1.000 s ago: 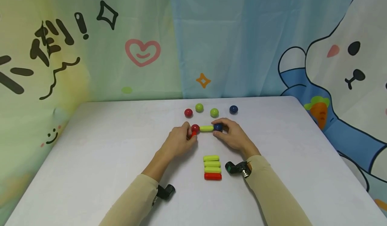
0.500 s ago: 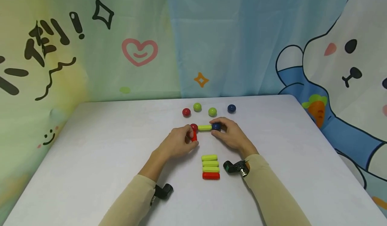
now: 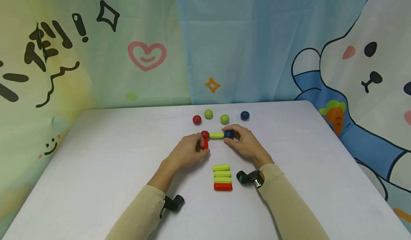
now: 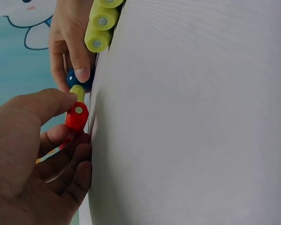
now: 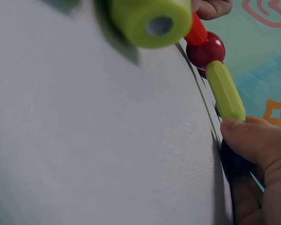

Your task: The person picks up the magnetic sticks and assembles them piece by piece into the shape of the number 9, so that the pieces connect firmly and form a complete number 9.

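Observation:
My left hand [image 3: 187, 151] pinches a red magnetic rod [image 3: 206, 144] between thumb and fingers; its round metal end shows in the left wrist view. The rod's far end meets a red ball [image 3: 204, 134]. From that ball a yellow-green rod [image 3: 216, 135] runs right to a dark blue ball [image 3: 228, 134]. My right hand [image 3: 246, 143] grips the blue ball, thumb on the near side and fingers on the far side. In the right wrist view, the yellow-green rod [image 5: 225, 91] touches the red ball [image 5: 206, 50], and the fingers partly hide the blue ball.
Nearer me lies a row of yellow-green rods [image 3: 222, 174] with one red rod [image 3: 223, 187] at its near end. Beyond the hands sit a loose red ball [image 3: 197, 120], two green balls [image 3: 208, 113] and a blue ball [image 3: 245, 115] on the white table [image 3: 112, 161].
My left thumb and fingers have shifted slightly toward me, and more of the red rod shows, pointing nearly straight at me. The right hand keeps its grip. The head view has shifted a little.

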Available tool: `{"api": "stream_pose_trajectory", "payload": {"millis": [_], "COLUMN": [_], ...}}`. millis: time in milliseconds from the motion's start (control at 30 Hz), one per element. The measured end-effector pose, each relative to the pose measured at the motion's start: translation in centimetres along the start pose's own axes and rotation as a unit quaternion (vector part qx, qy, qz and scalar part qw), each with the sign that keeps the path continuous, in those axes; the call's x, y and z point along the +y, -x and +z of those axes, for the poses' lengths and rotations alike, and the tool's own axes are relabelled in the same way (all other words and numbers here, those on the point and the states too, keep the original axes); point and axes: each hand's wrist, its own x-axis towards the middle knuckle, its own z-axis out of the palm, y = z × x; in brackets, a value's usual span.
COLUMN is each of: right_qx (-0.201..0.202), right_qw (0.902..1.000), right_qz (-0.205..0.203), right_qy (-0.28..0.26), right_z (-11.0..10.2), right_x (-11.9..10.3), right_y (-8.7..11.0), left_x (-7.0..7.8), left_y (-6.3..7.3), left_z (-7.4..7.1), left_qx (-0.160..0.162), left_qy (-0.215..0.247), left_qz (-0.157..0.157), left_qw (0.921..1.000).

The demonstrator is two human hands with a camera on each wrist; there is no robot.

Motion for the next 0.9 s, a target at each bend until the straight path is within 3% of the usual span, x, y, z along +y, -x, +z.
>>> {"api": "stream_pose_trajectory", "payload": {"millis": [533, 900], "right_qx": [0.017, 0.025], "right_qw": [0.9999, 0.9996], "right_qz": [0.003, -0.003], "right_qy": [0.002, 0.013], "right_z": [0.15, 0.44], "right_x": [0.44, 0.16], "right_y": [-0.07, -0.06], "left_x": [-0.29, -0.04], "left_y": [-0.30, -0.47], "left_z": [0.56, 0.25], "left_qx": [0.002, -0.001], "left_qy": [-0.001, -0.032], "left_qz": [0.003, 0.006], "left_qw": [1.0000, 0.9995]}}
